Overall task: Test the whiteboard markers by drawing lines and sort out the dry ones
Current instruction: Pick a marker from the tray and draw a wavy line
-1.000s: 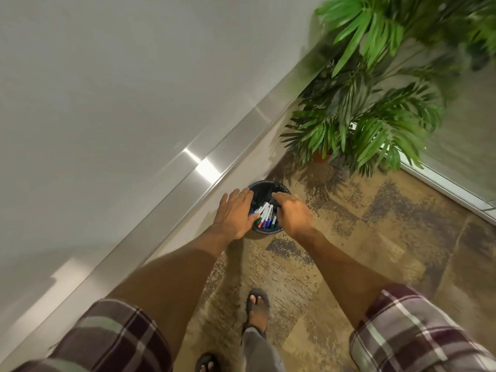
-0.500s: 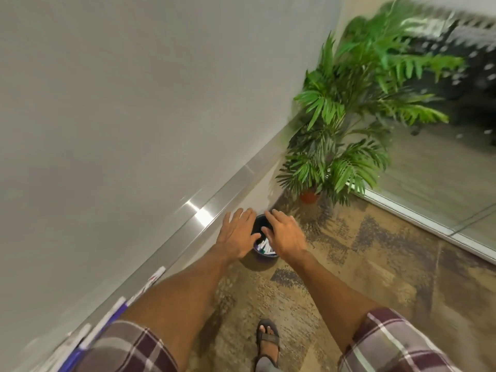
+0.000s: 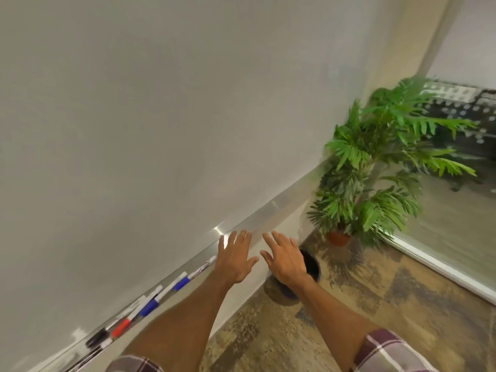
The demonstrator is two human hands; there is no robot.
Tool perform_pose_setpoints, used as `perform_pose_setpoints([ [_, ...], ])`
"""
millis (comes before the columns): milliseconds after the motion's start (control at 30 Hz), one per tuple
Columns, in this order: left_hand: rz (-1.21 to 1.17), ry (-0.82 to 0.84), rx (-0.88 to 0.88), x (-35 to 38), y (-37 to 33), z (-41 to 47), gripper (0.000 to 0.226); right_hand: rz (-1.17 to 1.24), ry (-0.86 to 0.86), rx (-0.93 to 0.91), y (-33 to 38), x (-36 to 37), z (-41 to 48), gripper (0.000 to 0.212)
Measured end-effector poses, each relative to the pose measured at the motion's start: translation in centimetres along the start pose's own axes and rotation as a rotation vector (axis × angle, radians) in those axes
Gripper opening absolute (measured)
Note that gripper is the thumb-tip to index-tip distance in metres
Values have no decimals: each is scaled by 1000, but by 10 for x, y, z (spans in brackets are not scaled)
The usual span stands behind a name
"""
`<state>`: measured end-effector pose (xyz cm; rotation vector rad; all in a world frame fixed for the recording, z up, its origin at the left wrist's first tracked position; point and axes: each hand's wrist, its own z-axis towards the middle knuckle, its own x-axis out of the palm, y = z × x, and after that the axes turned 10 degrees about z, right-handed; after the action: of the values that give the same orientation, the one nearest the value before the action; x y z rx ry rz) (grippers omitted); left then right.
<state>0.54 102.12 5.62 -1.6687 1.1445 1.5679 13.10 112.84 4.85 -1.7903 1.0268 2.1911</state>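
**Nothing held**

Head view: the left hand [image 3: 236, 260] and right hand [image 3: 285, 260] hover with fingers spread, each grip loose and empty. A black bin [image 3: 312, 264] stands on the floor, partly behind the right hand (contents hidden). Markers [image 3: 149, 307] lie along the whiteboard [image 3: 161, 103] ledge [image 3: 268, 210], at left.

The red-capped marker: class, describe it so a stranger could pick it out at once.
Find the big whiteboard and follow the metal ledge along its lower edge. Among the markers lying there, the red-capped marker sits between a black-capped marker and a blue-capped marker, the only red one.
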Motion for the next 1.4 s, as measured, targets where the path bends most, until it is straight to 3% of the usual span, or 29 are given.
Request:
perform_pose_setpoints([
  [500, -155, 24, -503, 20, 30, -147, 71, 3, 119, -538, 77, 32, -33, 50],
  [900, -187, 101, -873, 51, 55, -309, 72, -55, 416, -740, 196, 74, -117, 56],
  [1400, -228, 152, -1147, 94, 138, -544, 75, 50, 488, -986, 400, 138, -251, 55],
])
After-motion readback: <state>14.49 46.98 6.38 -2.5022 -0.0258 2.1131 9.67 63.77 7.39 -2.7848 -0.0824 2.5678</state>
